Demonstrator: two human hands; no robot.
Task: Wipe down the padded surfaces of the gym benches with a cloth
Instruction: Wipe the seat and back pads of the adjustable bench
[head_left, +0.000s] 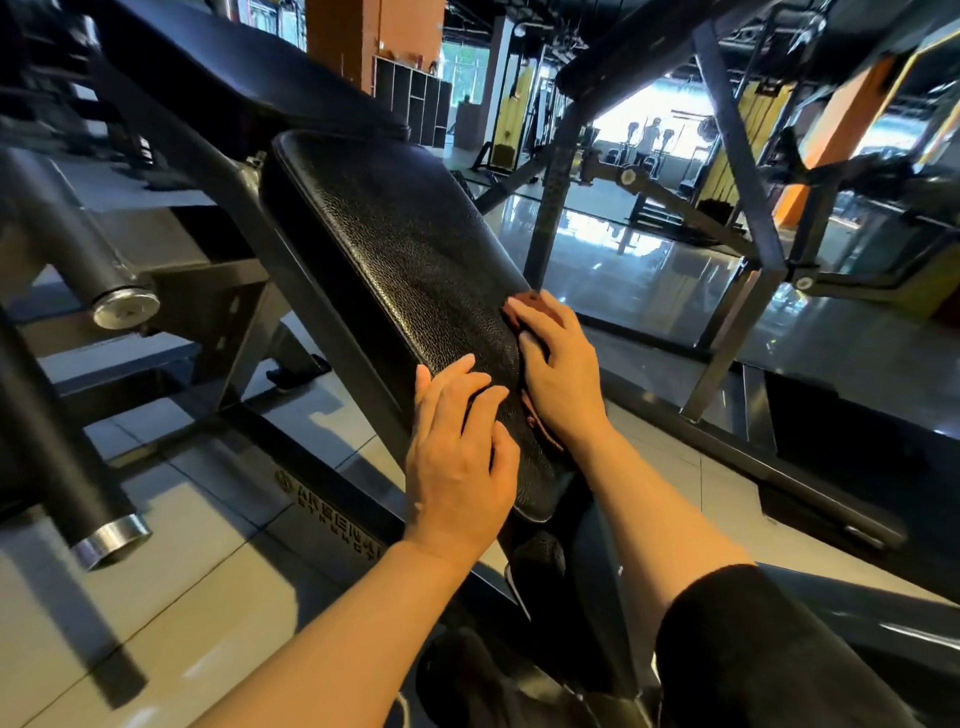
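Observation:
A black textured bench pad (405, 244) slopes across the middle of the view, with a second black pad (249, 67) above it. My right hand (558, 374) presses a reddish-brown cloth (527, 302) flat against the pad's right edge; the cloth peeks out past the fingertips and under the wrist. My left hand (460, 457) rests on the pad's lower end, fingers spread over its surface and thumb down the left side.
The dark steel bench frame (291, 260) runs left of the pad. Two black roller bars with chrome ends (111, 540) stick out at the left. Another machine's frame (748, 208) stands at the right on the glossy tiled floor. A person stands far off.

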